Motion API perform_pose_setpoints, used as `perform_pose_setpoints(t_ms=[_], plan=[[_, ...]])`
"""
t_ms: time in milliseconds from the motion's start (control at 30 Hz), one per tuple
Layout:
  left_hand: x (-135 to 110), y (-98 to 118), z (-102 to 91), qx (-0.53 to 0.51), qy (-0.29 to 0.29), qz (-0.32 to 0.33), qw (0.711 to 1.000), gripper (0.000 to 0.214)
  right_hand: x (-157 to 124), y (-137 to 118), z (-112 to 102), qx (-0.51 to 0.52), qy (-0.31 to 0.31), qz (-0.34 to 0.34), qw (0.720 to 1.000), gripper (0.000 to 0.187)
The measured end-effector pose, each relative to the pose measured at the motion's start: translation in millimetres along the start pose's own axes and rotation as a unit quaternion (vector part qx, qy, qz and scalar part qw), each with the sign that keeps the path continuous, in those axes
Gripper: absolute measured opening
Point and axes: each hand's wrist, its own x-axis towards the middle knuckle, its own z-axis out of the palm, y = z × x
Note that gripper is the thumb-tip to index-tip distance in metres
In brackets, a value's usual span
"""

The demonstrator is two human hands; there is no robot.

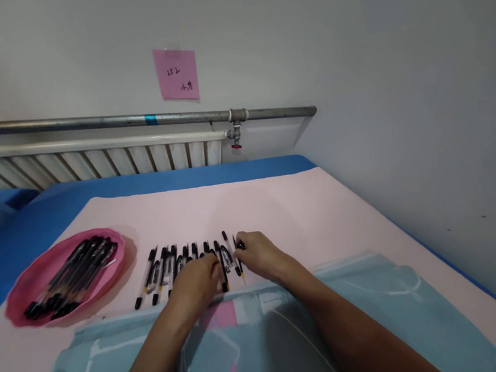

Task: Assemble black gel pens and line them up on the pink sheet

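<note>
Uncapped gel pens (146,278) with black ends and clear barrels lie in a row, with loose clear-and-black caps (226,256) between them. My left hand (197,280) is over the middle of the row, covering part of it. Its fingers are curled together beside a pen, and what they hold, if anything, is hidden. At the row's right end my right hand (260,255) is closed, with a small black pen cap (240,245) showing at its fingertips. Just under those fingertips lies another pen (240,267).
A pink basket (119,248) on the left holds a bundle of black pens (76,274). Light blue patterned cloth (368,297) covers the near edge of the pink tabletop (276,200). Behind are a radiator (128,159), a metal pipe (101,122) and a pink note (176,75) on the wall.
</note>
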Motion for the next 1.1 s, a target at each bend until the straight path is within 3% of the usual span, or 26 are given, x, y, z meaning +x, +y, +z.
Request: perform_pose_setpoints(t_ms=[367,633,867,1100], plan=[[0.9,-1.8,0.7,-0.008,0.003,-0.005,1.0,0.026,2.4,-3.4,9.4,0.091,0.04,-0.029,0.995,0.009],[2.5,-3.4,2.8,0.001,-0.002,-0.013,1.0,0.027,30.1,9.1,16.1,0.17,0.114,-0.034,0.978,0.015],[6.1,-10.2,5.5,0.007,0.008,-0.012,1.0,0.029,41.5,12.0,19.7,0.111,0.061,-0.113,0.985,0.015],[6.4,-13.9,4.3,0.001,0.016,-0.014,1.0,0.03,38.5,15.8,22.3,0.126,0.083,-0.113,0.982,0.011]])
